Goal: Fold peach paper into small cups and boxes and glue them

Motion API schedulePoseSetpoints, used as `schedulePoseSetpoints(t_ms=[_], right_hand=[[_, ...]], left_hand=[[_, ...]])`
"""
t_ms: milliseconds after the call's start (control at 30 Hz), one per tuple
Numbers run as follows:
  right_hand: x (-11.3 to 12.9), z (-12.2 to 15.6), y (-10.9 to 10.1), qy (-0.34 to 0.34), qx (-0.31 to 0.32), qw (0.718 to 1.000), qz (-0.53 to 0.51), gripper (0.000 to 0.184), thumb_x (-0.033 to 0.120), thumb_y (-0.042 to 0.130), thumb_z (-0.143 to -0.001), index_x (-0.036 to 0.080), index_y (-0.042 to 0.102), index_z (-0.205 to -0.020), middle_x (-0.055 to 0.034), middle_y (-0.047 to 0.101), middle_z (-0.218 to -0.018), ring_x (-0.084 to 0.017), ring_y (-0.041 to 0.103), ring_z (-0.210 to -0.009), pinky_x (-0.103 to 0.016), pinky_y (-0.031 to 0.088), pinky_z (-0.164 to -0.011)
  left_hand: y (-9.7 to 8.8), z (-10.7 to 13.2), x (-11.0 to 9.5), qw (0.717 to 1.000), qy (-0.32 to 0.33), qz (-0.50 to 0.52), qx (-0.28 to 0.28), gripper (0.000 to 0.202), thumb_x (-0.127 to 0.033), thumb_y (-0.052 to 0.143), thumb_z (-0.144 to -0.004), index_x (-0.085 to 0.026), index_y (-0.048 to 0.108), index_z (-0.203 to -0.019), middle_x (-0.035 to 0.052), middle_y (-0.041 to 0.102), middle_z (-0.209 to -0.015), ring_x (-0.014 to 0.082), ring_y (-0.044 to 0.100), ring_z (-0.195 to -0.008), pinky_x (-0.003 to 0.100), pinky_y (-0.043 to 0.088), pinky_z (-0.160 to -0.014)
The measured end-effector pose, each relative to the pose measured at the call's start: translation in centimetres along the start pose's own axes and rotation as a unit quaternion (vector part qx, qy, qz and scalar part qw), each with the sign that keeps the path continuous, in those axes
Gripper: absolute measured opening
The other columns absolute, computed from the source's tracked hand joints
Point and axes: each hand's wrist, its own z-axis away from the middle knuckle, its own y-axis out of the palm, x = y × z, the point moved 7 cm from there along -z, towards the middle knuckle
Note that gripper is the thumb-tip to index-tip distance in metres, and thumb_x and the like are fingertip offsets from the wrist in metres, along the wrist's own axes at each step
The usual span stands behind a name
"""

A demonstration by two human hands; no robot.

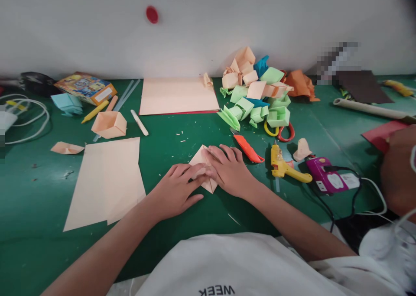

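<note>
A small peach paper (199,155), folded into a pointed diamond shape with creases, lies on the green table in front of me. My left hand (180,188) rests at its left side, fingers stretched across the paper and thumb apart. Over its right half lies my right hand (230,171), palm down with fingers spread. The fingertips of both hands meet near the paper's middle and hide part of the folds. Left of my hands are flat peach sheets (105,179). An orange utility knife (248,148) lies just beyond my right hand.
A pile of folded paper pieces (256,92) stands at the back. To the right are scissors (286,132), a yellow glue gun (281,164) and a purple power adapter (329,174) with cables. A peach paper box (109,125) sits left. Another person (399,166) is at the right edge.
</note>
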Motion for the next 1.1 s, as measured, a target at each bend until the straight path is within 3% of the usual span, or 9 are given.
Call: schedulePoseSetpoints(t_ms=[167,333,667,767,900,1000,1100], right_hand=[[0.0,0.0,0.0,0.011,-0.002,1.000,-0.010,0.058,0.048,0.024,-0.108,0.019,0.037,-0.157,-0.0114,0.042,-0.158,-0.035,0.032,-0.138,-0.056,0.024,-0.112],[0.1,-0.2,-0.1,0.029,-0.003,0.999,-0.020,0.052,0.034,0.028,-0.107,0.021,0.038,-0.156,-0.0110,0.043,-0.157,-0.035,0.035,-0.134,-0.056,0.027,-0.109],[-0.3,-0.2,-0.8,0.042,-0.007,0.998,-0.055,0.053,0.036,0.035,-0.105,0.022,0.037,-0.157,-0.0113,0.042,-0.156,-0.033,0.037,-0.135,-0.054,0.029,-0.110],[-0.4,1.0,-1.7,0.018,-0.026,0.998,-0.061,0.055,0.037,0.040,-0.104,0.023,0.038,-0.157,-0.0104,0.038,-0.160,-0.033,0.033,-0.139,-0.053,0.027,-0.113],[-0.7,3.9,-2.6,-0.006,-0.052,0.996,-0.066,0.044,0.027,0.044,-0.103,0.027,0.056,-0.145,-0.0087,0.046,-0.155,-0.032,0.037,-0.136,-0.052,0.031,-0.110],[-0.8,5.7,-2.4,-0.013,-0.048,0.995,-0.081,0.041,0.026,0.045,-0.103,0.029,0.060,-0.141,-0.0061,0.057,-0.146,-0.032,0.041,-0.134,-0.053,0.032,-0.107],[-0.7,6.5,-1.7,-0.020,-0.021,0.995,-0.094,0.042,0.028,0.046,-0.103,0.028,0.056,-0.144,-0.0046,0.058,-0.148,-0.031,0.042,-0.134,-0.053,0.032,-0.109]], left_hand=[[-0.4,-0.1,0.0,1.000,0.002,0.019,-0.010,0.048,-0.043,0.050,-0.100,-0.029,0.049,-0.147,0.0086,0.050,-0.150,0.0329,0.048,-0.127,0.051,0.041,-0.105],[-0.7,-0.1,-0.4,0.999,0.037,0.014,-0.015,0.041,-0.039,0.049,-0.101,-0.041,0.054,-0.142,0.0073,0.050,-0.148,0.0348,0.047,-0.130,0.054,0.040,-0.103],[-0.7,-0.1,-0.4,0.999,0.027,0.014,-0.024,0.039,-0.036,0.051,-0.100,-0.042,0.058,-0.138,0.0056,0.047,-0.152,0.0338,0.049,-0.126,0.054,0.042,-0.102],[-0.7,0.0,-0.3,0.999,0.025,0.019,-0.024,0.041,-0.036,0.051,-0.100,-0.042,0.056,-0.140,0.0053,0.044,-0.156,0.0346,0.049,-0.127,0.055,0.042,-0.102],[-0.6,0.0,-0.3,0.999,0.024,0.018,-0.017,0.040,-0.037,0.050,-0.101,-0.038,0.057,-0.140,0.0058,0.037,-0.162,0.0355,0.046,-0.132,0.056,0.041,-0.105],[-0.7,-0.1,-0.4,0.999,0.028,0.020,-0.014,0.040,-0.037,0.052,-0.100,-0.037,0.058,-0.139,0.0057,0.036,-0.163,0.0354,0.043,-0.139,0.056,0.039,-0.107],[-0.8,-0.2,-0.6,0.999,0.034,0.015,-0.011,0.040,-0.035,0.051,-0.100,-0.035,0.057,-0.140,0.0048,0.040,-0.162,0.0342,0.043,-0.141,0.055,0.038,-0.108]])
